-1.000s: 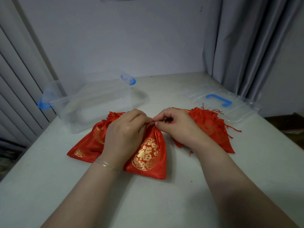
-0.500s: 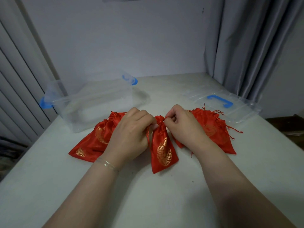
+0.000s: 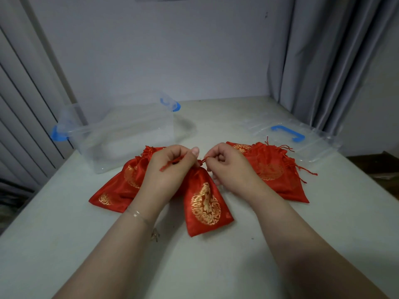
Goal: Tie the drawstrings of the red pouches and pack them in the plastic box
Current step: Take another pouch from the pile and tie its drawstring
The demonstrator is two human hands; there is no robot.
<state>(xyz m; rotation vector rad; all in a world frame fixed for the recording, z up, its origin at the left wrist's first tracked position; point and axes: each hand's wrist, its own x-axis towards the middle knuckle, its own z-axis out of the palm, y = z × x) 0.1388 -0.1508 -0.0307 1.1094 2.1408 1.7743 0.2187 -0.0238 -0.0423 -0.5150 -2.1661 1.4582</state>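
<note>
Two hands at work on one red pouch (image 3: 205, 203), laid flat on the white table (image 3: 64, 244) with its gathered neck pointing away. Left hand (image 3: 168, 171) closed on a drawstring end, thumb pressed over the cord; loose red tail trailing across the knuckles. Right hand (image 3: 228, 167) pinching the other drawstring end between thumb and forefinger, remaining fingers curled. Cords drawn in opposite directions, presumably to cinch the neck before knotting; knot itself too small to confirm. Pouch body left resting on the table, likely for its weight to anchor the pull. More red pouches (image 3: 272, 169) lying behind each hand, some drawstrings loose and splayed. Plastic box (image 3: 121, 139) open at far left, nothing visible inside; lid (image 3: 302, 139) set aside at far right, out of the way for packing.
</note>
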